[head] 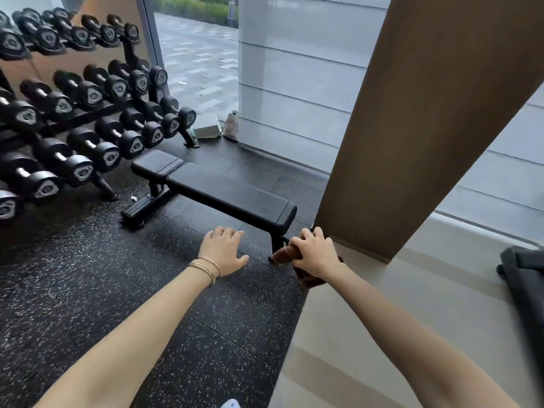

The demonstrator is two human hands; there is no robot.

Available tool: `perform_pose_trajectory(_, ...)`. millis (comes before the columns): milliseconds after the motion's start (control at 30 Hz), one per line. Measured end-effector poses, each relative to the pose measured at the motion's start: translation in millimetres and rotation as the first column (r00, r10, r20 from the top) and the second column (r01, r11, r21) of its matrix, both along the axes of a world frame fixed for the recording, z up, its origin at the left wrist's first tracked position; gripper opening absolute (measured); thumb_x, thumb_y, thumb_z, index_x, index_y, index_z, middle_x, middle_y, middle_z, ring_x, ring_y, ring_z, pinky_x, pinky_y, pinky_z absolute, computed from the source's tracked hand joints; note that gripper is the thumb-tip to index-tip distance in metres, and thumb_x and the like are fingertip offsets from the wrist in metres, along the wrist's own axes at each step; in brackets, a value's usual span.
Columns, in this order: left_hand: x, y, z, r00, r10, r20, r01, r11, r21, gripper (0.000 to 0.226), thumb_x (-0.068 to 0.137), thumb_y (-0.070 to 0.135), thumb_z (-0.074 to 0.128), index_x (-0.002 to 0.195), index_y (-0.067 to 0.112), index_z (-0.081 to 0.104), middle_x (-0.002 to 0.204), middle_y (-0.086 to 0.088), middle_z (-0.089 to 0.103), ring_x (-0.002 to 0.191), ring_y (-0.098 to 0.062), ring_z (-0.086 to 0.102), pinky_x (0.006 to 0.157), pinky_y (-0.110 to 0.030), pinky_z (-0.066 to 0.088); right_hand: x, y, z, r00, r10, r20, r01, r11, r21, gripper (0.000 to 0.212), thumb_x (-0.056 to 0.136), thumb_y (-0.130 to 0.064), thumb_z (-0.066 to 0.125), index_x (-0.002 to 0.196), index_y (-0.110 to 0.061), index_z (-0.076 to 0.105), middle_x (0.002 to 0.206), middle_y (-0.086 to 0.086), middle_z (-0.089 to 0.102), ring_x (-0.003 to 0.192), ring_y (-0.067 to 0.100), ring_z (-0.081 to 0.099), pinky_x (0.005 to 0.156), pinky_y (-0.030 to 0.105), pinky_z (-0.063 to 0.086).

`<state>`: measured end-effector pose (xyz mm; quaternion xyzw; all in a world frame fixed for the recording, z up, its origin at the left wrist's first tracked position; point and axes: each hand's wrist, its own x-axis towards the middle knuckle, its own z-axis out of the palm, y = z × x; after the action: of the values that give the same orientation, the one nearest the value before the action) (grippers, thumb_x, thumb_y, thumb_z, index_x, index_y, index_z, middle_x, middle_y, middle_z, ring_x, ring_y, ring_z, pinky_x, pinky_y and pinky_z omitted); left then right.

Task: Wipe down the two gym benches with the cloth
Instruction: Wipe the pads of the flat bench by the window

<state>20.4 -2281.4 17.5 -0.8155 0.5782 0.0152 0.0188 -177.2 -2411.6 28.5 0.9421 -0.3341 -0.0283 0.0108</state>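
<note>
Right hand [313,253] is closed in a fist around a bunched brown cloth [284,255], held in the air at about 5 o'clock of the frame centre. Cloth ends stick out to either side of the fist. Left hand [223,251] is open, fingers spread, palm down, holding nothing; it hovers at 6 o'clock, just short of the bench's near end.

The bench [232,195] stands on the floor [88,290] ahead, running from 10 o'clock down to its near end at 5 o'clock. Black padded top in two sections, steel frame below. A second dark padded item [522,278] shows at the 3 o'clock edge; it is probably the other bench, but too little is visible to confirm.

Handling assessment: the cloth appears soft, light and limp. It will fold and drag unless spread flat under the palm, so the present bunched grip suits carrying more than wiping. The bench pad looks smooth and firm; it should take pressure without shifting, the frame being heavy.

Surroundings: a dumbbell rack [73,113] stands at 9 to 11 o'clock, its lower tier close to the bench's far end, leaving little elbow room there. A brown pillar [412,128] rises at 2 o'clock, just beside the near end, limiting access from the right. A white box [207,126] and a bag [231,125] sit by the window at 12 o'clock, well apart from the work. Nothing lies on the pad.
</note>
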Motion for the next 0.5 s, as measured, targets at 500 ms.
perform_pose_trajectory(500, 172, -212, -43, 0.988, -0.157, 0.004, 0.154, 0.975, 0.161, 0.069, 0.085, 0.059, 0.045, 0.142, 0.021, 0.032, 0.139, -0.006, 0.045, 0.128, -0.027, 0.04, 0.102, -0.039, 0.037, 146, -179, -39, 0.991, -0.125, -0.046, 0.13, 0.985, 0.113, 0.039, 0.084, -0.042, 0.059, 0.119, -0.025, 0.051, 0.121, 0.006, 0.045, 0.113, 0.031, 0.037, 0.083, 0.043, 0.043)
